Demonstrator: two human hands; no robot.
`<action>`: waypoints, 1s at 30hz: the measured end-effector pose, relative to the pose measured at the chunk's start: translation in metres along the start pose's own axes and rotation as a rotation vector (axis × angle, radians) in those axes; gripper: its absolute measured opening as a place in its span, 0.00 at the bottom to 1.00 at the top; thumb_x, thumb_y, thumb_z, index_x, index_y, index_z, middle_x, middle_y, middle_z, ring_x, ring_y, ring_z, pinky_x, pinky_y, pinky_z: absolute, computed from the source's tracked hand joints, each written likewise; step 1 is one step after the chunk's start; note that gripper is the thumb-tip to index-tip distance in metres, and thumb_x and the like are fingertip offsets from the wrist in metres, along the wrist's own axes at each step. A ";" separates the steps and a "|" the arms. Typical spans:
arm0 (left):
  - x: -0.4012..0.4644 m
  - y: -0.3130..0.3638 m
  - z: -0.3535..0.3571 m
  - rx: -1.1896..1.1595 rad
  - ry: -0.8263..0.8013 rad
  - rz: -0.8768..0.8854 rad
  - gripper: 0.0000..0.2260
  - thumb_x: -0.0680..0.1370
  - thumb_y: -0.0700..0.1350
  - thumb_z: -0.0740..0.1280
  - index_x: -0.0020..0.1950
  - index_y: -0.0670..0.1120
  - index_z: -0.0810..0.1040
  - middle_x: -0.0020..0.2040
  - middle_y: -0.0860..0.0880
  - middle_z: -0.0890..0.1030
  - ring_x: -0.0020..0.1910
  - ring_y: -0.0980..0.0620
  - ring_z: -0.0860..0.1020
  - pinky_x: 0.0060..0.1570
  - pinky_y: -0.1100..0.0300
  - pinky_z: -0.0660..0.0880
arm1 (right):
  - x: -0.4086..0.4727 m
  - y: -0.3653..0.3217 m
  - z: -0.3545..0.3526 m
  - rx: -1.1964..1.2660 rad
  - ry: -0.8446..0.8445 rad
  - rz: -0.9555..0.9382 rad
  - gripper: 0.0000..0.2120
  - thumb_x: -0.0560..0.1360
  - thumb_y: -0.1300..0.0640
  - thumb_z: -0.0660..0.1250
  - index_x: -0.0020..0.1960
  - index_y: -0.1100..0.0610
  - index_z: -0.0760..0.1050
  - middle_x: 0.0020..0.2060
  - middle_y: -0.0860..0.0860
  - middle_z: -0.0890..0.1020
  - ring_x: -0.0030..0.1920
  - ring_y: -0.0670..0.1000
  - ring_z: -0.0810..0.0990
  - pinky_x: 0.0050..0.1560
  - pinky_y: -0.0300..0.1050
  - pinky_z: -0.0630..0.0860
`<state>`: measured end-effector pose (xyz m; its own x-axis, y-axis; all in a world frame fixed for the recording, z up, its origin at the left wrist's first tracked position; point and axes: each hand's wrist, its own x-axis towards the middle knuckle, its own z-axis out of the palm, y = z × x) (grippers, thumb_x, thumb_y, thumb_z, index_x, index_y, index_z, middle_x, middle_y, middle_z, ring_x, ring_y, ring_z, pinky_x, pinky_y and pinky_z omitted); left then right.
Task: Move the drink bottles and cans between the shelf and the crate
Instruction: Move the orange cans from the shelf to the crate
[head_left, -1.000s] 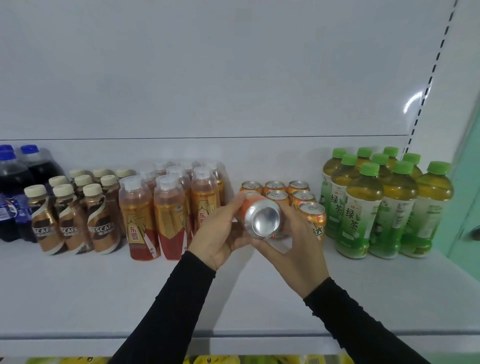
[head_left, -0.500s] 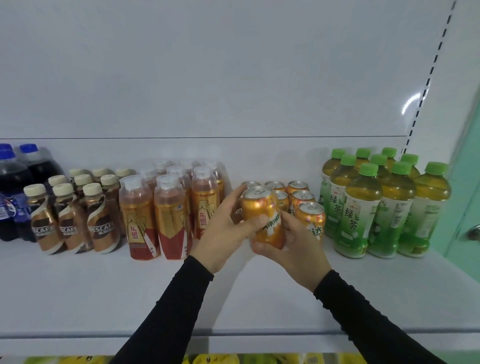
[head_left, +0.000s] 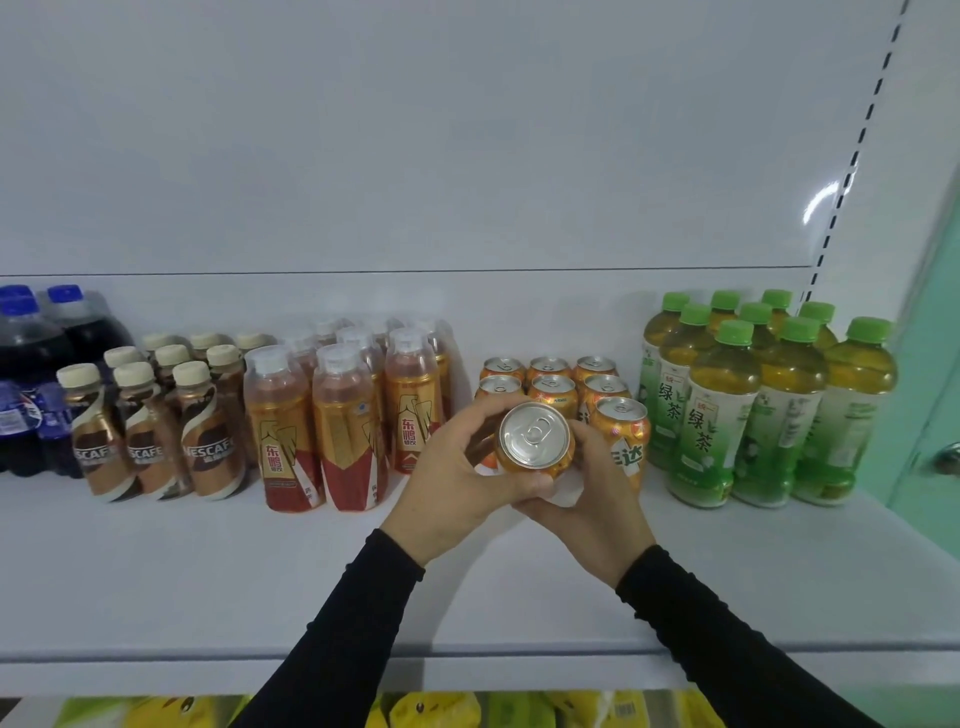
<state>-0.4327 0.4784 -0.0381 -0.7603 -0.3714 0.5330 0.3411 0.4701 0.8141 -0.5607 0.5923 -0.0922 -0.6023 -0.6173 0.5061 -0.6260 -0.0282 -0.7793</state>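
Orange can (head_left: 535, 441) held in 2 hands over the white shelf (head_left: 208, 571).
The left hand (head_left: 457, 483) and right hand (head_left: 597, 504), both in black sleeves, curl round the can from either side, its silver top tilted toward the camera and its body between the palms, in front of the row of orange cans (head_left: 550, 387). Behind: red-and-gold bottles (head_left: 343, 431) at left, green tea bottles (head_left: 727, 410) at right, coffee bottles (head_left: 150, 431) further left.
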 end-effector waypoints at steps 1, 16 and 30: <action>-0.001 0.001 0.000 -0.002 0.001 -0.006 0.28 0.64 0.48 0.80 0.63 0.56 0.77 0.61 0.53 0.82 0.64 0.51 0.78 0.65 0.55 0.75 | -0.001 -0.002 -0.001 -0.002 -0.004 0.000 0.37 0.65 0.55 0.82 0.69 0.49 0.67 0.60 0.34 0.75 0.60 0.36 0.74 0.59 0.28 0.70; -0.013 -0.003 0.018 -0.314 0.094 -0.273 0.19 0.71 0.47 0.74 0.61 0.50 0.80 0.55 0.52 0.85 0.56 0.48 0.83 0.54 0.49 0.82 | -0.026 0.002 -0.028 -0.256 -0.011 -0.093 0.40 0.64 0.36 0.71 0.73 0.48 0.68 0.65 0.48 0.73 0.65 0.47 0.71 0.65 0.45 0.73; -0.018 0.010 0.118 -0.531 -0.223 -0.195 0.20 0.70 0.45 0.77 0.61 0.51 0.81 0.56 0.49 0.85 0.57 0.48 0.83 0.54 0.53 0.80 | -0.170 -0.018 -0.138 -0.954 0.383 0.078 0.33 0.78 0.36 0.60 0.73 0.59 0.70 0.67 0.59 0.74 0.67 0.59 0.72 0.66 0.52 0.71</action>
<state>-0.4807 0.5843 -0.0665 -0.9142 -0.2072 0.3483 0.3698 -0.0750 0.9261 -0.5154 0.8061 -0.1138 -0.6706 -0.2938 0.6812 -0.6105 0.7402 -0.2818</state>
